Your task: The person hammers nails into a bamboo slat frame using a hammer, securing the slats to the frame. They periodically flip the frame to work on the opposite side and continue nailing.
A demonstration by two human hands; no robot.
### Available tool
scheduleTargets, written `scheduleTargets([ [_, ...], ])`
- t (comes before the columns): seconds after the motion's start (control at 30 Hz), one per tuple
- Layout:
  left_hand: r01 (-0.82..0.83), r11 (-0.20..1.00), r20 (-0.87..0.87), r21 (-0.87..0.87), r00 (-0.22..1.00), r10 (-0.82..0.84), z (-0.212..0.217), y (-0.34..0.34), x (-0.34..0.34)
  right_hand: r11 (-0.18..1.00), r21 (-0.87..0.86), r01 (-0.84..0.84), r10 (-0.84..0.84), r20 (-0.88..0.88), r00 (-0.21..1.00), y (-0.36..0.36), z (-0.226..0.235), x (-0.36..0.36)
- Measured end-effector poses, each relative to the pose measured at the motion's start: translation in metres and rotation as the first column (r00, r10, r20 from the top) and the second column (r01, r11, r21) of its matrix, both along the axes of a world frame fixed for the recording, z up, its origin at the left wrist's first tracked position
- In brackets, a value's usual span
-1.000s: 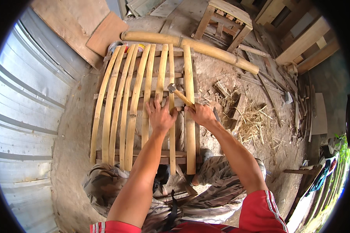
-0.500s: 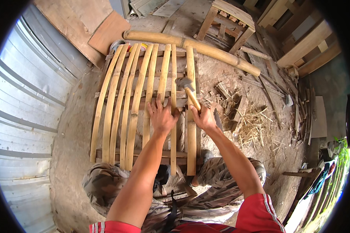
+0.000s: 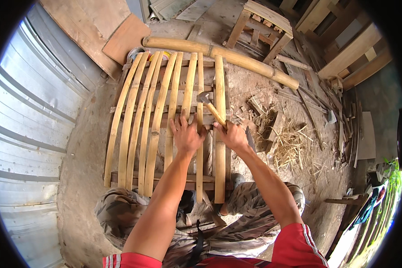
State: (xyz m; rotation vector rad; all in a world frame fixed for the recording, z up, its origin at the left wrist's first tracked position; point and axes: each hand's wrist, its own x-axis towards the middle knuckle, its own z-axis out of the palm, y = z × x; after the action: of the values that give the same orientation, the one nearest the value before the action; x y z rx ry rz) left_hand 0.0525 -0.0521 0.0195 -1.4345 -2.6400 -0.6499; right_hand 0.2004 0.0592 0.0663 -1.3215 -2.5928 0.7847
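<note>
My right hand (image 3: 234, 135) is wrapped round the wooden handle of a hammer (image 3: 217, 115). Its dark metal head is raised over a narrow bamboo slat (image 3: 199, 154) and tilts to the left. My left hand (image 3: 188, 135) lies across the slats with its fingers spread, the thumb beside that narrow slat. Whether a nail is under the fingers cannot be made out. Several pale bamboo slats lie lengthwise, side by side, over a frame of dark wooden crosspieces (image 3: 165, 115). One wider slat (image 3: 219, 169) lies apart at the right side, below my right hand.
A thick bamboo pole (image 3: 250, 65) lies on the ground beyond the frame, with a wooden stool (image 3: 265, 27) behind it. Shavings (image 3: 295, 143) and wood scraps are heaped at right. Corrugated metal sheeting (image 3: 27, 134) stands at left, near leaning plywood boards (image 3: 126, 38).
The hammer's head has swung a little to the left, and its handle now leans more. My left hand stays in place on the slats.
</note>
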Motion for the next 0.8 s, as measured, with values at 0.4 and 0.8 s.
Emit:
scheduleTargets([
  [0.4, 0.019, 1.000, -0.002, -0.010, 1.000, -0.019, 0.002, 0.007, 0.007, 0.999, -0.009, -0.039, 0.040, 0.136, 0.990, 0.013, -0.027, 0.021],
  [0.8, -0.005, 0.999, 0.008, -0.040, 1.000, 0.005, 0.004, 0.001, -0.001, 0.991, 0.133, 0.005, 0.019, -0.175, 0.984, -0.004, -0.006, -0.003],
])
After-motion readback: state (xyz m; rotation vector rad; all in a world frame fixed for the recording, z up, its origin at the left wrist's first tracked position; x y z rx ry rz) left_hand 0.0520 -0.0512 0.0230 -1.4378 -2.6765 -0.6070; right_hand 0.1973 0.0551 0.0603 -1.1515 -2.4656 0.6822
